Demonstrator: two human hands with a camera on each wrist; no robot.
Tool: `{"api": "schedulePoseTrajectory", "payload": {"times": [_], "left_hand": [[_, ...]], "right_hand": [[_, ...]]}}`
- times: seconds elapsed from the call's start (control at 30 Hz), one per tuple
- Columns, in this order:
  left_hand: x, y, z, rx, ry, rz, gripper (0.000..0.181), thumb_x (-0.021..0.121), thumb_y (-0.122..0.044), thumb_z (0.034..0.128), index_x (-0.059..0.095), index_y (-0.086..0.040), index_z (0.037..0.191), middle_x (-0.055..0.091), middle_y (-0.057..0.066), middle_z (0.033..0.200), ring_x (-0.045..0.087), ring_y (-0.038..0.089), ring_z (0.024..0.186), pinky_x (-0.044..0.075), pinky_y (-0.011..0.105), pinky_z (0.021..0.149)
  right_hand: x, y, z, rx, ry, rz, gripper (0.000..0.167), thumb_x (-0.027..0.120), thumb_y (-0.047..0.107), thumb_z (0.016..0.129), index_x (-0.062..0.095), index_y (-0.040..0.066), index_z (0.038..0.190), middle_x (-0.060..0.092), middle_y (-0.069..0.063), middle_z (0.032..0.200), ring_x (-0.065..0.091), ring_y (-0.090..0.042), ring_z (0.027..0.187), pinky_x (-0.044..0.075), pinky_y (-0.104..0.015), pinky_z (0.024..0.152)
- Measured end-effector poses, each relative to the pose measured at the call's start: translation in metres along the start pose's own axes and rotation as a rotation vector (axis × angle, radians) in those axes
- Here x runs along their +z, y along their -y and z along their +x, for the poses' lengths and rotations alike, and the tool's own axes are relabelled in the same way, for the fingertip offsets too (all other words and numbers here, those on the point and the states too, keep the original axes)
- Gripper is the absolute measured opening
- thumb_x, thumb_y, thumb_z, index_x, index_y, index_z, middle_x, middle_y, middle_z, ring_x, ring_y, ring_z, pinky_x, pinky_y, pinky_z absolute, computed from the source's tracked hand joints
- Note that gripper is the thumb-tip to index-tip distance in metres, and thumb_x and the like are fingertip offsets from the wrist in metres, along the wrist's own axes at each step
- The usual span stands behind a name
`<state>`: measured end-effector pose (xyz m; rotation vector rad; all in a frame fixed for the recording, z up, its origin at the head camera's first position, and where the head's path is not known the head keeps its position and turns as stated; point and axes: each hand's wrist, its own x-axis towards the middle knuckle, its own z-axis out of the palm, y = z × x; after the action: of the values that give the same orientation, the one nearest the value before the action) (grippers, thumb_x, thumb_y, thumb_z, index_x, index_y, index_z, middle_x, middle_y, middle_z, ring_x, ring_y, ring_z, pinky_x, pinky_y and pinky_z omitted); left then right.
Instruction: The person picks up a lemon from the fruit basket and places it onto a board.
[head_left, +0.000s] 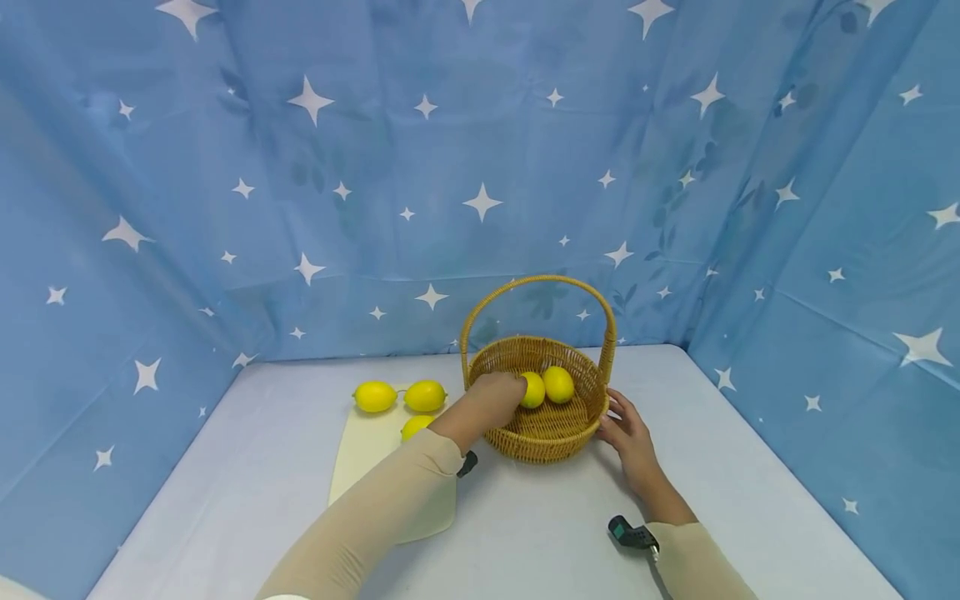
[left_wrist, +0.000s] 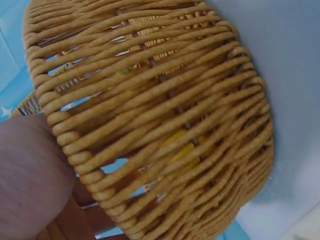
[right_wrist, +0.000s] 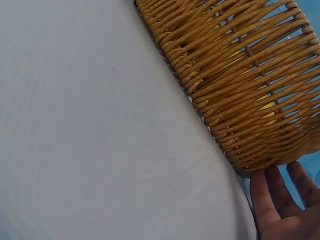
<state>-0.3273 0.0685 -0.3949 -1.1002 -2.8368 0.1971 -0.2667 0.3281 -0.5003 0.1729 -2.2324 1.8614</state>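
A wicker basket with a tall arched handle stands on the white table. My left hand reaches over its left rim, right beside a yellow lemon; the fingertips are hidden in the head view. Another lemon lies to the right of that one in the basket. In the left wrist view the palm is at the rim, and a yellow patch shows through the weave. At the basket's right side, my right hand touches the wicker wall with extended fingers.
Left of the basket lies a cream cutting board. Two lemons, one on the left and one on the right, lie at its far end, with a third lemon nearer, partly behind my left arm. A blue star-patterned curtain encloses the table.
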Motion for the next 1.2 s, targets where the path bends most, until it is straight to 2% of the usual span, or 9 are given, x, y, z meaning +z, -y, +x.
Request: {"api": "schedulePoseTrajectory", "payload": {"times": [0.2, 0.33, 0.5, 0.57, 0.7, 0.87, 0.93, 1.07, 1.2], "left_hand": [[0.001, 0.0, 0.001, -0.066, 0.065, 0.038, 0.019, 0.065, -0.013, 0.0943, 0.066, -0.013, 0.114, 0.065, 0.002, 0.088, 0.062, 0.017, 0.079, 0.054, 0.031, 0.066], [0.004, -0.001, 0.004, -0.059, 0.057, 0.065, 0.024, 0.063, -0.014, 0.0957, 0.065, -0.012, 0.119, 0.066, 0.003, 0.092, 0.063, 0.017, 0.082, 0.055, 0.032, 0.067], [0.01, -0.002, 0.011, -0.052, 0.036, 0.104, 0.034, 0.061, -0.017, 0.097, 0.06, -0.011, 0.13, 0.065, 0.006, 0.107, 0.063, 0.02, 0.093, 0.056, 0.033, 0.073], [0.012, -0.003, 0.014, -0.051, 0.037, 0.108, 0.038, 0.061, -0.017, 0.097, 0.058, -0.01, 0.134, 0.064, 0.008, 0.111, 0.063, 0.022, 0.095, 0.056, 0.034, 0.073], [0.014, -0.002, 0.016, -0.063, 0.037, 0.07, 0.033, 0.059, -0.016, 0.0977, 0.059, -0.009, 0.131, 0.064, 0.008, 0.107, 0.063, 0.022, 0.093, 0.056, 0.035, 0.072], [0.014, 0.003, 0.017, -0.08, 0.048, 0.026, 0.028, 0.061, -0.013, 0.0967, 0.061, -0.01, 0.125, 0.064, 0.007, 0.103, 0.063, 0.022, 0.09, 0.056, 0.035, 0.071], [0.014, 0.005, 0.017, -0.09, 0.057, 0.031, 0.031, 0.061, -0.014, 0.0965, 0.061, -0.011, 0.127, 0.062, 0.009, 0.109, 0.062, 0.022, 0.092, 0.055, 0.035, 0.07], [0.014, 0.008, 0.017, -0.1, 0.058, 0.025, 0.033, 0.062, -0.015, 0.0966, 0.061, -0.012, 0.13, 0.057, 0.012, 0.119, 0.061, 0.024, 0.095, 0.055, 0.034, 0.069], [0.018, 0.012, 0.016, -0.097, 0.058, -0.009, 0.037, 0.063, -0.013, 0.096, 0.06, -0.012, 0.133, 0.053, 0.015, 0.127, 0.058, 0.027, 0.106, 0.055, 0.035, 0.074]], "right_hand": [[0.002, 0.01, 0.0, -0.014, 0.024, -0.006, 0.059, 0.051, 0.02, 0.103, 0.023, 0.016, 0.155, 0.032, -0.021, 0.148, 0.043, -0.039, 0.129, 0.048, -0.046, 0.095], [0.002, 0.022, -0.006, -0.012, 0.022, -0.013, 0.059, 0.051, 0.016, 0.102, 0.023, 0.011, 0.155, 0.031, -0.023, 0.148, 0.042, -0.041, 0.129, 0.045, -0.051, 0.096], [0.001, 0.032, -0.015, -0.022, 0.012, -0.017, 0.059, 0.05, 0.017, 0.103, 0.023, 0.008, 0.154, 0.031, -0.025, 0.147, 0.041, -0.044, 0.129, 0.047, -0.048, 0.095], [0.0, 0.031, -0.017, -0.023, 0.005, -0.018, 0.058, 0.05, 0.017, 0.103, 0.024, 0.008, 0.154, 0.031, -0.025, 0.147, 0.041, -0.044, 0.129, 0.048, -0.046, 0.094], [-0.002, 0.03, -0.017, -0.032, 0.006, 0.002, 0.057, 0.049, 0.015, 0.103, 0.024, 0.008, 0.154, 0.031, -0.025, 0.148, 0.04, -0.044, 0.129, 0.048, -0.047, 0.093], [-0.003, 0.009, -0.007, -0.048, -0.003, 0.024, 0.056, 0.051, 0.018, 0.103, 0.027, 0.014, 0.154, 0.034, -0.021, 0.146, 0.045, -0.04, 0.126, 0.051, -0.041, 0.091], [-0.003, 0.001, -0.003, -0.047, -0.01, 0.025, 0.056, 0.051, 0.021, 0.103, 0.027, 0.017, 0.153, 0.035, -0.019, 0.146, 0.046, -0.038, 0.125, 0.052, -0.035, 0.09], [0.0, -0.001, -0.001, -0.037, -0.019, 0.031, 0.056, 0.052, 0.021, 0.102, 0.028, 0.018, 0.153, 0.035, -0.019, 0.145, 0.046, -0.039, 0.126, 0.052, -0.033, 0.089], [0.003, -0.001, -0.001, -0.019, -0.02, 0.027, 0.056, 0.052, 0.023, 0.102, 0.029, 0.02, 0.153, 0.036, -0.019, 0.145, 0.047, -0.038, 0.125, 0.052, -0.035, 0.089]]}}
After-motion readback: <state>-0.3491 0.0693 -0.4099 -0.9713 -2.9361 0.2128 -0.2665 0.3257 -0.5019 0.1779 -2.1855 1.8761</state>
